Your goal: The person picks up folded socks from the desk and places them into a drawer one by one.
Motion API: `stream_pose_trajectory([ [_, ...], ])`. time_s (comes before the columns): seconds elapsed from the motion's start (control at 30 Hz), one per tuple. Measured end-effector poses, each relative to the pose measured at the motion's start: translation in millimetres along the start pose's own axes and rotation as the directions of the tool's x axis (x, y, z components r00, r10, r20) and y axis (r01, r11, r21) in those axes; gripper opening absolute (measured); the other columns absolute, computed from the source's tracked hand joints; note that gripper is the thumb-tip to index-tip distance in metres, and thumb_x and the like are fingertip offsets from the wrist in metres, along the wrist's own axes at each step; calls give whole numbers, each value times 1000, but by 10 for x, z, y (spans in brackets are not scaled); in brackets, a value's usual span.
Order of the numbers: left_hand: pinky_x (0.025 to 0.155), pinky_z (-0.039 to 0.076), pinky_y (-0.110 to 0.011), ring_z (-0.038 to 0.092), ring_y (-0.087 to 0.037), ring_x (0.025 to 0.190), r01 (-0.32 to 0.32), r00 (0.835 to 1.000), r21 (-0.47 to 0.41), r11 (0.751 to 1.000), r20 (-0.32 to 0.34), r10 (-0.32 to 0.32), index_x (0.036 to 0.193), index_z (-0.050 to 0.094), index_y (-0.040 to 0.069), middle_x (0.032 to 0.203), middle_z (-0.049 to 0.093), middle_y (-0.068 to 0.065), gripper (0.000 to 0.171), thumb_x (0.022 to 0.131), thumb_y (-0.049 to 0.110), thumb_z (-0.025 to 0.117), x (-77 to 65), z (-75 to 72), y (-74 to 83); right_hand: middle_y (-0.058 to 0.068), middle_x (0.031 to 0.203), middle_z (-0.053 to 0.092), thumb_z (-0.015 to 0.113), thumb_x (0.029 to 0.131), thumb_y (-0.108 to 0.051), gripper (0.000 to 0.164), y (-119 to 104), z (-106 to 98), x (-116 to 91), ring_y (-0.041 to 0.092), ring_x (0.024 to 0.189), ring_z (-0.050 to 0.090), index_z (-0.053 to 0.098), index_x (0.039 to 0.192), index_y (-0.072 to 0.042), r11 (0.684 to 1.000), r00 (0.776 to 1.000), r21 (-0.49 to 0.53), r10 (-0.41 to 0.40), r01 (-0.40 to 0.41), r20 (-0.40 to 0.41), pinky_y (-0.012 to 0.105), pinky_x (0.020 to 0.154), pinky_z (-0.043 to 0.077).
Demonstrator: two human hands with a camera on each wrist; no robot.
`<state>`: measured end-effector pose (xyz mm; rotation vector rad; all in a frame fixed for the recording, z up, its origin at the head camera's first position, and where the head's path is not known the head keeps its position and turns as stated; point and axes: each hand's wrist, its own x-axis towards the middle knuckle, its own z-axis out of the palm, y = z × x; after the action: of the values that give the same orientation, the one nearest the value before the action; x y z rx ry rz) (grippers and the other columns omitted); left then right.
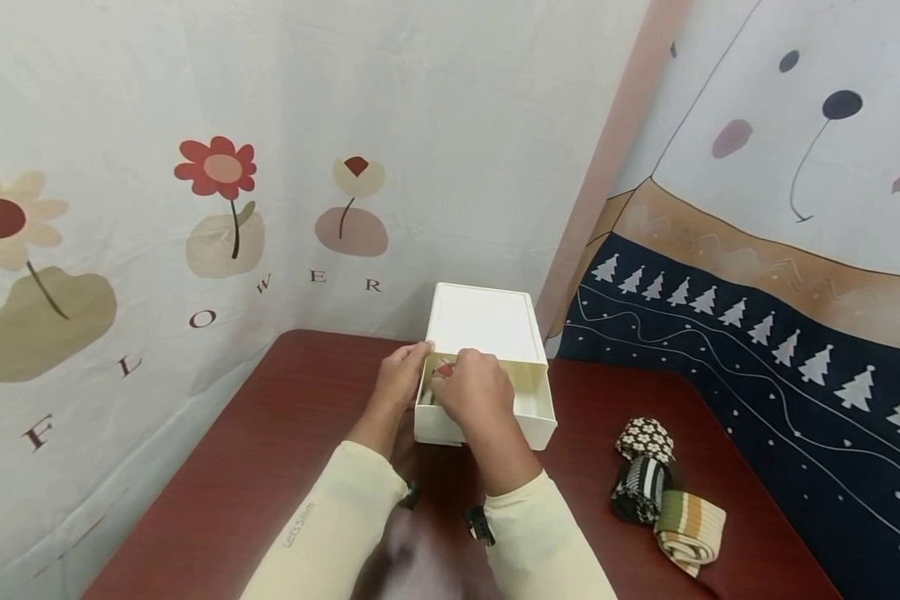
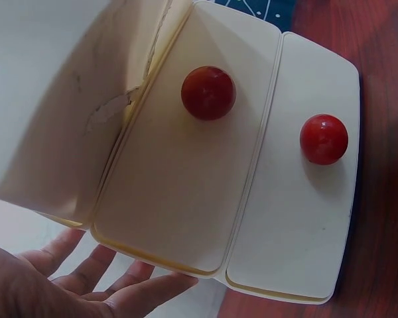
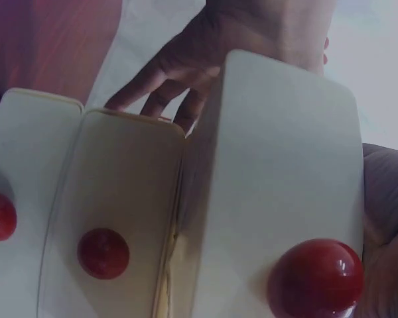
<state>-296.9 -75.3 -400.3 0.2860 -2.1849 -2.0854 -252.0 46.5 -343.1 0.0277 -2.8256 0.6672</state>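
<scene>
A white drawer cabinet (image 1: 487,321) stands on the table, its top drawer (image 1: 534,396) pulled out toward me. My left hand (image 1: 401,379) rests against the cabinet's left side; the left wrist view has its fingers (image 2: 129,285) extended along that wall. My right hand (image 1: 480,387) reaches into the open drawer with curled fingers, gripping a red-and-pale patterned sock (image 1: 444,368) that is mostly hidden. Beside it, at the drawer's left, lies a beige bundle (image 1: 429,392). The lower drawer fronts carry round red knobs (image 2: 209,93), and another red knob (image 3: 316,281) is on the pulled-out drawer.
Three rolled socks lie at the right of the dark red table (image 1: 300,425): one flower-patterned (image 1: 645,437), one black with white stripes (image 1: 640,490), one cream with green and orange bands (image 1: 690,529). Printed fabric walls (image 1: 435,125) stand behind the cabinet and along the sides.
</scene>
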Motion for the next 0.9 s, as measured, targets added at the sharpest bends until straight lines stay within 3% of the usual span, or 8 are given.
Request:
stream_pose_trajectory([
  [0.2, 113, 51, -49, 60, -32, 130, -9, 1000, 20, 1000, -2, 9, 137, 72, 5, 145, 67, -20, 59, 101, 51, 64, -3, -7, 13, 5, 68, 59, 82, 97, -34, 36, -68, -210, -66, 22, 65, 56, 74, 74, -8, 995, 991, 103, -8, -6, 133, 30, 53, 41],
  [0.3, 111, 51, -46, 61, -30, 127, -15, 1000, 31, 999, -10, 15, 136, 72, 4, 144, 68, -20, 60, 101, 52, 63, -1, -8, 12, 8, 73, 64, 76, 103, -29, 29, -49, -273, -71, 23, 69, 57, 84, 88, -4, 989, 985, 146, -6, -20, 173, 28, 55, 42],
  [0.4, 101, 56, -41, 65, -28, 117, -4, 1000, 14, 1000, -8, 4, 136, 73, 5, 138, 70, -21, 58, 101, 50, 64, -7, -3, 3, 12, 88, 73, 72, 106, -25, 24, -12, -329, -83, 26, 79, 62, 86, 106, -6, 982, 985, 179, 21, -52, 172, 29, 59, 48],
  [0.5, 92, 58, -36, 67, -25, 108, -4, 1000, 2, 1000, -6, 4, 135, 73, 5, 132, 72, -21, 57, 100, 49, 65, -9, 6, -4, 15, 104, 79, 70, 107, -25, 25, 49, -386, -99, 28, 89, 67, 85, 113, -7, 976, 991, 208, 42, -69, 130, 33, 68, 55],
  [0.67, 96, 57, -38, 68, -24, 105, -15, 1000, 2, 1000, -2, 15, 135, 73, 4, 130, 73, -22, 57, 101, 48, 64, -7, 14, -6, 18, 112, 82, 71, 107, -27, 28, 205, -500, -142, 32, 99, 74, 83, 118, -5, 971, 999, 237, 32, -28, -12, 46, 83, 64],
  [0.9, 93, 58, -36, 68, -23, 101, -6, 1000, -7, 1000, -4, 6, 137, 72, 4, 130, 73, -22, 57, 101, 48, 64, 0, 7, -10, 20, 114, 79, 72, 106, -29, 31, 448, -576, -159, 34, 102, 70, 81, 120, -3, 973, 982, 230, 44, 0, -186, 49, 87, 64],
])
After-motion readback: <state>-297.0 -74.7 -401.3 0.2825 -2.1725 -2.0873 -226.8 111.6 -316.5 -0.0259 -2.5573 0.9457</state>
